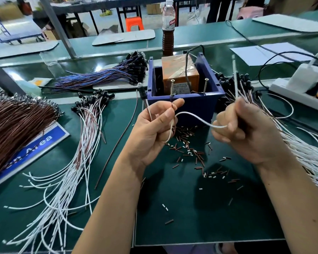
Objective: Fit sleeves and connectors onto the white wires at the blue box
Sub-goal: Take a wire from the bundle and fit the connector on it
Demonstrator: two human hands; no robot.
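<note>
Left hand (154, 125) pinching brown sleeve (171, 107) on white wire (196, 117); right hand (246, 132) gripping wire bundle. Push sleeve slowly, keeping wire straight.

White wire (195, 117) is looped between both hands before the blue box (185, 99); brown and white sleeves (189, 153) are scattered on the tabletop (191, 217) below; white wire bundle (305, 154) lies right.
</note>
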